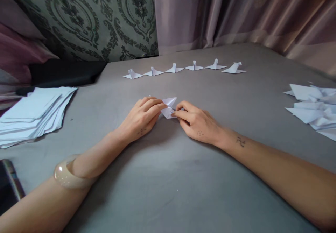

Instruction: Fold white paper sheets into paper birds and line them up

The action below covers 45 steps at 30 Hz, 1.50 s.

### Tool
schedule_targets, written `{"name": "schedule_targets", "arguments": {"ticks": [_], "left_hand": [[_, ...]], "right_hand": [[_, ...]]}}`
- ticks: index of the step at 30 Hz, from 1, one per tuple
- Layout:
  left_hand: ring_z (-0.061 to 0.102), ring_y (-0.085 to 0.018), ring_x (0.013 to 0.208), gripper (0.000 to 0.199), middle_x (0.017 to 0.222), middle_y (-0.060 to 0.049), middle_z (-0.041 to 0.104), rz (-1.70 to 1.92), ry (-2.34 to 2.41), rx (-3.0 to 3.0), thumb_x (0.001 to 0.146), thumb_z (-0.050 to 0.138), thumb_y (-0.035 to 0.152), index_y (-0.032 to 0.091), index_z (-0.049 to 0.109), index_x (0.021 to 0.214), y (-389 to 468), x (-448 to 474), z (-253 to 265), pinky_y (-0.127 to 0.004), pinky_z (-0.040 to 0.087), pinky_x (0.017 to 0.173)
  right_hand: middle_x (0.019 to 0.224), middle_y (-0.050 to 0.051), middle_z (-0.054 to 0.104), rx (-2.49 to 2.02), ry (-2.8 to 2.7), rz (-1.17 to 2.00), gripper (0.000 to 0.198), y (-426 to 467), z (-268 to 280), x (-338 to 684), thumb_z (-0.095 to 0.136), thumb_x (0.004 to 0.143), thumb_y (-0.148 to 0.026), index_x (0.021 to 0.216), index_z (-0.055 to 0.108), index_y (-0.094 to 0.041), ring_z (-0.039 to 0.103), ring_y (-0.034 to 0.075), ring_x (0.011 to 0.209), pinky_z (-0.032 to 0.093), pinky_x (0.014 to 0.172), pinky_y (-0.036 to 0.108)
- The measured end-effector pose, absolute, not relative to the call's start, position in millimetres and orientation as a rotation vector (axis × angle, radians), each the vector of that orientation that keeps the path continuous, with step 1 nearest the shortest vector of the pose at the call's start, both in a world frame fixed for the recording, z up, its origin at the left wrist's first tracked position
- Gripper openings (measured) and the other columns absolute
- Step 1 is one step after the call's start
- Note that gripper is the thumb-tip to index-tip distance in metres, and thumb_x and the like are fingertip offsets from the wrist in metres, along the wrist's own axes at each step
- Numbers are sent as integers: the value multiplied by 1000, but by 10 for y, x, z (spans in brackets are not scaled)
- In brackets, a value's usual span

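A small folded piece of white paper [169, 103], with pointed flaps, lies between my two hands over the middle of the grey surface. My left hand [145, 114] is closed on its left side, the fingers covering that part. From the right, my right hand [196, 120] pinches the paper's lower right edge between thumb and fingertips. The flaps spread apart toward the right, one above the other. Farther back stands a row of several white folded paper birds [194, 66], each with flat wings and a raised middle.
At left lies a stack of white paper sheets [34, 112], with a black cloth-like item [68, 72] behind it. A dark phone-like object [10, 184] sits at the lower left edge. Several folded white papers [312, 108] are piled at right. Curtains [189, 16] hang behind the grey surface [168, 177].
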<state>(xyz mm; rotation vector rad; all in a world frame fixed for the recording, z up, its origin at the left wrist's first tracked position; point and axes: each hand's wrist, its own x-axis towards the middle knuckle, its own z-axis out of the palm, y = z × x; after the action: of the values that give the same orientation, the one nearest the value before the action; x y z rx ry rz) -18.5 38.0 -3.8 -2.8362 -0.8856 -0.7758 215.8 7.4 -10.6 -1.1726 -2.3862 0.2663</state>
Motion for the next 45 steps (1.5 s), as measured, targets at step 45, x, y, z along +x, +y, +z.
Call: {"name": "schedule_targets", "arguments": {"ticks": [45], "left_hand": [[66,-17,89,38,93,-5,69,-3195,-2055,-2374,67,81,37,16,63,93,259,-12,63,-28,41,81]], "right_hand": [[66,1,69,-1022,-418,1538,12,-36,159,1685,70,71,-7,72,63,-16,65,10,59,52,50,16]]}}
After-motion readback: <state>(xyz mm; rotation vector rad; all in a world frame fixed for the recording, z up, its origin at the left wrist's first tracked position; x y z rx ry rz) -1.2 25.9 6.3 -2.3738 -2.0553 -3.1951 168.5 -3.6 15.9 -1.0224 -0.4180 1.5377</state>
